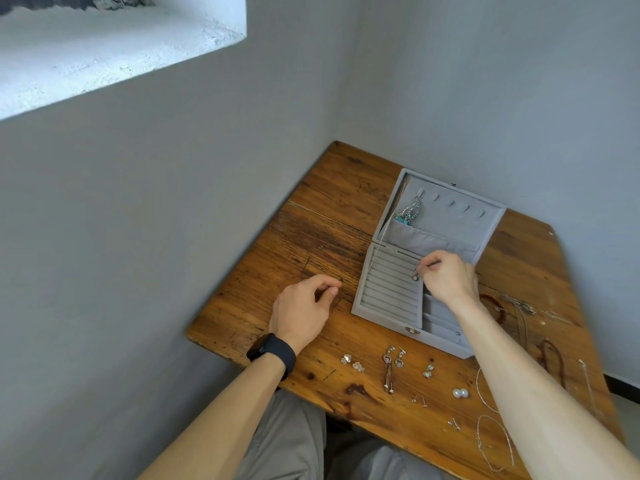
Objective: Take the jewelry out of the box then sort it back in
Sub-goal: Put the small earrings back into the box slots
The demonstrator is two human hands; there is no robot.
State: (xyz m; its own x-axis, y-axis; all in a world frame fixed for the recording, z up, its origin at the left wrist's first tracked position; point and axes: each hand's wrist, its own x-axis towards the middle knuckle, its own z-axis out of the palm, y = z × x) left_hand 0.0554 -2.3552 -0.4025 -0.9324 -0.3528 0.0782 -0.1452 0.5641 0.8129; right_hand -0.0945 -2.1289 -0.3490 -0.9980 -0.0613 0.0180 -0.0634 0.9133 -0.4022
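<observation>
Wooden table (322, 237) held a grey jewelry box (391, 296). Right hand (446, 275) pinched a small earring (415, 277) over ring slots; left hand (304, 313) rested loosely curled, empty. Loose pinch risked dropping it.

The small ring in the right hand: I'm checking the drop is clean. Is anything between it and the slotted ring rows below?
Nothing visible. The right hand pinches the ring directly over the bare ring rows; the left hand rests aside on the table.

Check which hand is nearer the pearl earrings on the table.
Right. The right hand is over the open jewelry box, pinching a small ring, up and slightly left of the pearl earrings. The left hand rests farther off, left of the box.
</observation>
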